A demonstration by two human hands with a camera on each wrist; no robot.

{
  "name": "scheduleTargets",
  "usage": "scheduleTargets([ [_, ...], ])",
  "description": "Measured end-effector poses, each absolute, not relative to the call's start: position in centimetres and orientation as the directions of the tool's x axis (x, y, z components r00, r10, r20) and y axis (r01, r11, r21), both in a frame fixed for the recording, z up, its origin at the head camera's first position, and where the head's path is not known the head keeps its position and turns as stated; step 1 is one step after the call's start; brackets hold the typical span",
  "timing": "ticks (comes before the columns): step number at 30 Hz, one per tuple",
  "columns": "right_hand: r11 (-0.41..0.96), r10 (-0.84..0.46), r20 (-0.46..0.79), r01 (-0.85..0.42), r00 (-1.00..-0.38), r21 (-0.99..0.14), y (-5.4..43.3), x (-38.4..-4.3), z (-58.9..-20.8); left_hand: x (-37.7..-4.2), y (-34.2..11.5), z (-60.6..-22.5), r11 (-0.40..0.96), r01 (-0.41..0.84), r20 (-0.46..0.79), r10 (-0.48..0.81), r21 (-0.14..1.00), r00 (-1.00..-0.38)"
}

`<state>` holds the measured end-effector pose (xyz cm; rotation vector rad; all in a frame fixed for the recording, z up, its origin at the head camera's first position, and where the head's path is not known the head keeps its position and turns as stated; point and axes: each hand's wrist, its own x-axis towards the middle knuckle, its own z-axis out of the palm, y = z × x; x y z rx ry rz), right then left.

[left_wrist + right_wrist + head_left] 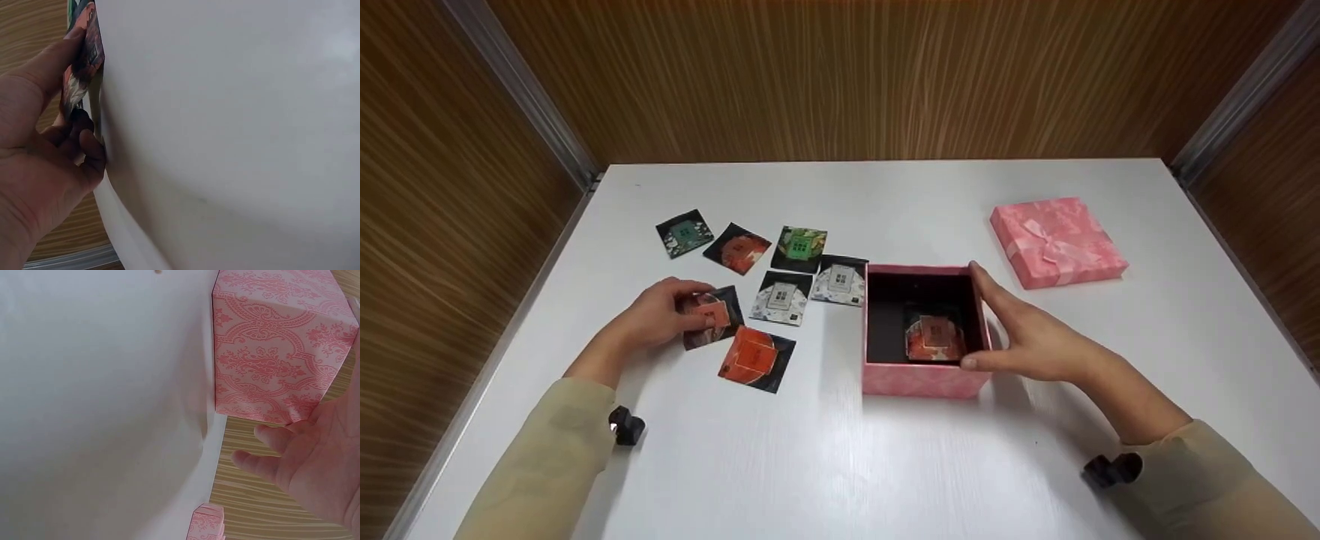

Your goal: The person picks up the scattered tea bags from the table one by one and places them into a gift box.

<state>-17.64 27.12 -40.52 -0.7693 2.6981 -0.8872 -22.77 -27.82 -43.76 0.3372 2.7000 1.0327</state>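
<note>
My left hand (660, 315) pinches a dark sachet with a red label (716, 313), thumb on its printed face and fingers behind it. The left wrist view shows this sachet (84, 64) tilted up, close over the table. My right hand (1035, 341) holds an open pink box (926, 381) along its right side, thumb at the near corner of the rim and a finger at the far corner. Inside the box's black interior lies a red-labelled sachet (934, 336). In the right wrist view the box's patterned pink wall (264, 354) shows, some fingers loosely bent beside it.
Near the left hand lies an orange sachet (757, 358). Behind it are two white-patterned sachets (781, 298), a green one (799, 249), a red one (737, 249) and a dark green one (685, 233). A pink lid with a bow (1057, 244) rests at the back right.
</note>
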Motion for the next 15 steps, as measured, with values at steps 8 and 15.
scheduleTargets([
  [8,0.702,-0.527,-0.037,-0.411,-0.849,-0.582,27.0,-17.6,-40.4,-22.8,-28.7,-42.9,0.655,0.077,-0.067,0.191,0.752,-0.979],
  [15,0.711,-0.518,-0.05,-0.397,-0.854,-0.58,27.0,-17.5,-40.2,-22.9,-29.2,-41.7,0.566,0.017,-0.036,0.082,0.825,-0.996],
])
